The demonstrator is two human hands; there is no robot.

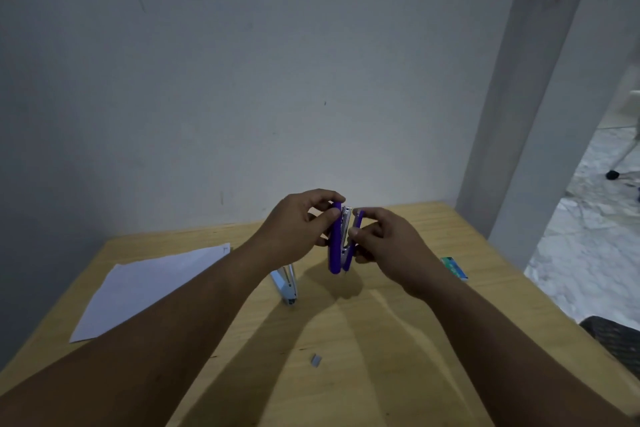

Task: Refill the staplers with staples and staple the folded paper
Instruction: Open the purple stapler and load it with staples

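Observation:
I hold a purple stapler (335,253) upright above the wooden table (398,340), swung open so its metal staple channel shows. My left hand (298,229) grips its top arm. My right hand (388,239) pinches the other purple arm from the right. A pale blue stapler (285,284) lies on the table just below my left wrist. The folded white paper (145,288) lies at the left. A small strip of staples (316,359) rests near the table's front middle. A green staple box (454,267) sits at the right, past my right hand.
A white wall stands right behind the table's far edge. A white pillar (526,114) rises at the right, with patterned floor beyond it. A dark woven seat (616,340) shows at the table's right edge.

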